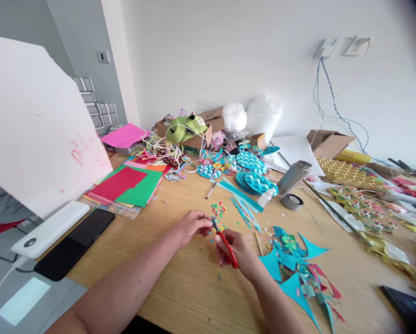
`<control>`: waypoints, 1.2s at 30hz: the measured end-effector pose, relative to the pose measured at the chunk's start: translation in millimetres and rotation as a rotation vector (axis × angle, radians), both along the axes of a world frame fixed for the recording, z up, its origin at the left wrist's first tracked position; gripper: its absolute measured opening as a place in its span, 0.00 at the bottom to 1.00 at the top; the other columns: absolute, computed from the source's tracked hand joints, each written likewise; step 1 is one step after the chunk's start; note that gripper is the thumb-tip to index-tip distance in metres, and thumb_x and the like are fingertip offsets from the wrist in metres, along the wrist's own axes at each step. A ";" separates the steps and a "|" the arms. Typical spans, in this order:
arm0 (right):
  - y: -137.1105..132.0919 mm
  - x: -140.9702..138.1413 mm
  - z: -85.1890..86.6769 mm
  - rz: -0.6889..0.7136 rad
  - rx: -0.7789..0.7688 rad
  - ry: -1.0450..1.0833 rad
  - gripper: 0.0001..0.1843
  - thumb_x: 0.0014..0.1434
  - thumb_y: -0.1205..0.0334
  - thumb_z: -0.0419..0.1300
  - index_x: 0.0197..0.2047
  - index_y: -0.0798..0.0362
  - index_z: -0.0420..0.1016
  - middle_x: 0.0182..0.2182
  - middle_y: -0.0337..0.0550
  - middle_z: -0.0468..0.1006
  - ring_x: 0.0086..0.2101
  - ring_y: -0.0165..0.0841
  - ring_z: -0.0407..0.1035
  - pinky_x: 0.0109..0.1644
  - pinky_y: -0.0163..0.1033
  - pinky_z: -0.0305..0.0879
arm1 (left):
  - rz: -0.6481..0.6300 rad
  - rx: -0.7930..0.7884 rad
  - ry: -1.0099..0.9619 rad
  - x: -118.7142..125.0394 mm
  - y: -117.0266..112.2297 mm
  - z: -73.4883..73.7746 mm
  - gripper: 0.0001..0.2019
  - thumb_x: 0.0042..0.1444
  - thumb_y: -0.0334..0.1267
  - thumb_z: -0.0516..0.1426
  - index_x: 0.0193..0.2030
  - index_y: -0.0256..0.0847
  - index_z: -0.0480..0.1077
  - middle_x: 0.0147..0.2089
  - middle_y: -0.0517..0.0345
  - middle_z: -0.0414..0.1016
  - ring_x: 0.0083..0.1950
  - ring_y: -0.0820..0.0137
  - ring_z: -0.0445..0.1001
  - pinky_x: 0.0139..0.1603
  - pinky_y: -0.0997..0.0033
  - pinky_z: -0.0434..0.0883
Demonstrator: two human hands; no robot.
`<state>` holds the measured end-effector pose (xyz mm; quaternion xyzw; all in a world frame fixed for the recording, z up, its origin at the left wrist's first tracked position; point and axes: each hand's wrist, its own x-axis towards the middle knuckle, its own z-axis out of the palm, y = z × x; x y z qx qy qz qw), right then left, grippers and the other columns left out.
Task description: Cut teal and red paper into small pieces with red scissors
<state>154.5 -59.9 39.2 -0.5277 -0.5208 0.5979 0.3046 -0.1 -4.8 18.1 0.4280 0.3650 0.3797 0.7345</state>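
My right hand (241, 250) is closed round a pair of red-handled scissors (224, 242), whose blades point up and left towards my left hand. My left hand (193, 225) is closed in a pinch on a small scrap of paper that is too small to make out, right at the scissor tips. Both hands hover just above the wooden table (180, 283). Small coloured paper flowers (219, 208) lie scattered just beyond my hands. Teal paper triangles and offcuts (295, 271) lie to the right of my right hand.
A black phone (74, 249) and a white power bank (51, 228) lie at the left edge. Red and green paper sheets (131, 185), teal paper discs (255, 182), a metal flask (293, 177), a tape roll (292, 201), a glue bottle (265, 198) and boxes crowd the back.
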 end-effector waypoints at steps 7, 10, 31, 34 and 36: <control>-0.1 0.3 1.0 -0.003 -0.004 -0.014 0.25 0.42 0.39 0.61 0.23 0.52 0.61 0.13 0.33 0.70 0.14 0.29 0.66 0.16 0.31 0.58 | 0.032 -0.016 0.000 0.5 -0.5 2.0 0.11 0.36 0.38 0.63 0.27 0.34 0.69 0.22 0.60 0.71 0.21 0.76 0.66 0.26 0.74 0.62; 0.5 0.5 -0.1 -0.011 -0.009 -0.007 0.25 0.42 0.39 0.62 0.23 0.53 0.61 0.13 0.33 0.70 0.14 0.29 0.67 0.16 0.31 0.59 | 0.031 -0.016 -0.004 0.7 -0.1 1.9 0.11 0.37 0.38 0.63 0.27 0.34 0.69 0.22 0.60 0.71 0.21 0.76 0.66 0.26 0.74 0.63; 0.4 1.4 -1.3 -0.014 -0.007 0.027 0.23 0.44 0.42 0.62 0.24 0.54 0.61 0.14 0.32 0.70 0.14 0.28 0.68 0.16 0.30 0.61 | 0.007 0.046 0.016 0.5 -1.1 2.2 0.09 0.38 0.37 0.62 0.25 0.34 0.69 0.21 0.61 0.69 0.21 0.77 0.66 0.25 0.75 0.62; 0.4 2.1 -1.7 -0.006 -0.010 0.031 0.23 0.44 0.44 0.63 0.24 0.54 0.60 0.14 0.32 0.69 0.14 0.27 0.67 0.16 0.29 0.61 | 0.005 0.038 0.027 0.3 -1.3 3.4 0.09 0.38 0.37 0.62 0.25 0.34 0.69 0.21 0.62 0.69 0.22 0.77 0.66 0.26 0.75 0.62; 0.1 2.5 -1.6 -0.004 -0.013 0.025 0.22 0.44 0.44 0.63 0.24 0.54 0.60 0.14 0.32 0.69 0.13 0.27 0.67 0.15 0.29 0.60 | 0.005 0.039 0.026 0.3 -1.0 3.3 0.09 0.38 0.37 0.62 0.25 0.34 0.69 0.21 0.62 0.69 0.22 0.77 0.66 0.25 0.75 0.62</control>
